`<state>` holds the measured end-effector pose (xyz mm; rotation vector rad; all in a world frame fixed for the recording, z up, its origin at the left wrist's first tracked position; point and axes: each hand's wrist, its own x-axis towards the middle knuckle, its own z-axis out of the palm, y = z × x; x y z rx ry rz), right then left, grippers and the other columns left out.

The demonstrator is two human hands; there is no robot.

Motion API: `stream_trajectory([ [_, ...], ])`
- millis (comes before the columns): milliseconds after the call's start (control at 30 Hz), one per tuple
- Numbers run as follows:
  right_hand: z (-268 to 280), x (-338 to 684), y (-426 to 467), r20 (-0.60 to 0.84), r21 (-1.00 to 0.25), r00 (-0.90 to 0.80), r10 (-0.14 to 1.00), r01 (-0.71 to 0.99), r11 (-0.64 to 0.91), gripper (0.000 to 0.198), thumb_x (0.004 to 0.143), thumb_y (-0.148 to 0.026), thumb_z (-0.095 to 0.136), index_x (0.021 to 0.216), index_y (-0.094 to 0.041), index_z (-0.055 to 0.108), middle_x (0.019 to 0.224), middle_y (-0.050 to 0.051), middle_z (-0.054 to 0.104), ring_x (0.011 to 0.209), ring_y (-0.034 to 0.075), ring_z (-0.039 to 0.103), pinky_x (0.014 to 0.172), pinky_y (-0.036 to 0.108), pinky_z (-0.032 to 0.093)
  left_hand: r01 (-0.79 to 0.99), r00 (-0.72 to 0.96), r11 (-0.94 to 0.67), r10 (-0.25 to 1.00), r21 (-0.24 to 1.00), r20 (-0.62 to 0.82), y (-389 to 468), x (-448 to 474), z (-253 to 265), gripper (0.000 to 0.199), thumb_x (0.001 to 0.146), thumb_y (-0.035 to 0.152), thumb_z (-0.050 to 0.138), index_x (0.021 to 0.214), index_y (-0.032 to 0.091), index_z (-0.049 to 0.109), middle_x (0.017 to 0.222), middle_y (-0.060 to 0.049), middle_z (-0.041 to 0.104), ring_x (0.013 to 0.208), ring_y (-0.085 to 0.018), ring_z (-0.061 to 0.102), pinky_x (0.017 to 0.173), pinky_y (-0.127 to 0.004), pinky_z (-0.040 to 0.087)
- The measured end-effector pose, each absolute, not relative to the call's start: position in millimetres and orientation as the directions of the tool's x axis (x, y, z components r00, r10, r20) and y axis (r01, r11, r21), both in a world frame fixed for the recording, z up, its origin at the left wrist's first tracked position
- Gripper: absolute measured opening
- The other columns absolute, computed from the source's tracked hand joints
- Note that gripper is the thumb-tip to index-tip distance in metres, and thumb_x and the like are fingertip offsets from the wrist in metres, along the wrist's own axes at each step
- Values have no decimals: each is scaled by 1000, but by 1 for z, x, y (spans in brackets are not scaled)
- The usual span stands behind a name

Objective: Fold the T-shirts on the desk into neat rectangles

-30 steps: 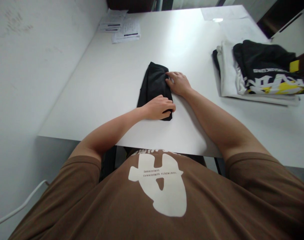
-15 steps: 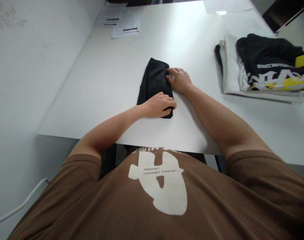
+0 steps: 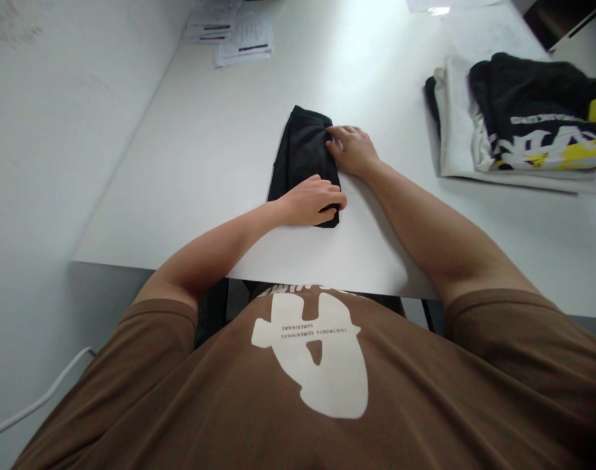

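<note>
A black folded garment (image 3: pixel 305 147) lies flat on the white table in front of me, longer than it is wide. My left hand (image 3: pixel 312 200) rests across its near end, with the fingers closed round the right edge. Further up that same edge, my right hand (image 3: pixel 352 149) pinches the cloth between thumb and fingertips near the far right corner. Part of the near end is covered by my left hand. What kind of garment it is, I cannot make out.
To the right sits a stack of folded clothes (image 3: pixel 537 121), white below and black with a white and yellow print on top. Printed papers (image 3: pixel 243 39) lie at the far left of the table (image 3: pixel 194 163). A wall (image 3: pixel 47 150) borders the left side.
The view has tilted slightly, so the table's contents appear a little higher. Both hands keep the same places on the black garment.
</note>
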<state>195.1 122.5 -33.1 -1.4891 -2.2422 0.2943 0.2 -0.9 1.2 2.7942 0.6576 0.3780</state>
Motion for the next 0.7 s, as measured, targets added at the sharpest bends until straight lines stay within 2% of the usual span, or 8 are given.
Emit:
stream_trajectory([
  [100,-32,195,122,218,-430,-333,917,811,397,53,111,-55,38,154,-28,55,160,6,57,148,38,45,127,61,30,401,865,-866,465,297,190,-1,1,2,22,97,22,52,107,24,71,107,-5,77,103,-23,66,91,-42,35],
  [267,-30,194,121,240,-409,-326,914,820,400,55,108,-56,42,149,-26,61,156,8,60,145,41,49,123,62,36,410,861,-860,475,304,181,-2,1,3,22,96,21,53,107,24,71,108,-6,78,103,-24,66,92,-42,35],
  [367,-28,194,119,224,-425,-326,918,815,393,56,109,-57,39,151,-25,59,156,8,60,146,40,46,124,63,32,407,861,-859,475,312,184,-2,1,3,23,96,21,53,107,24,72,109,-6,77,103,-24,66,92,-43,35],
  [500,-25,193,115,192,-467,-324,926,800,377,56,112,-61,32,155,-32,53,150,2,66,148,36,40,126,63,25,405,859,-853,478,330,181,-3,0,3,24,95,21,53,108,25,73,109,-7,77,104,-25,65,93,-44,36],
  [700,-16,189,107,169,-508,-322,931,781,362,59,110,-69,31,153,-37,54,141,-1,71,148,37,38,125,65,23,405,862,-856,475,321,177,-2,1,3,24,96,22,52,109,25,73,108,-6,77,105,-25,65,94,-44,36],
])
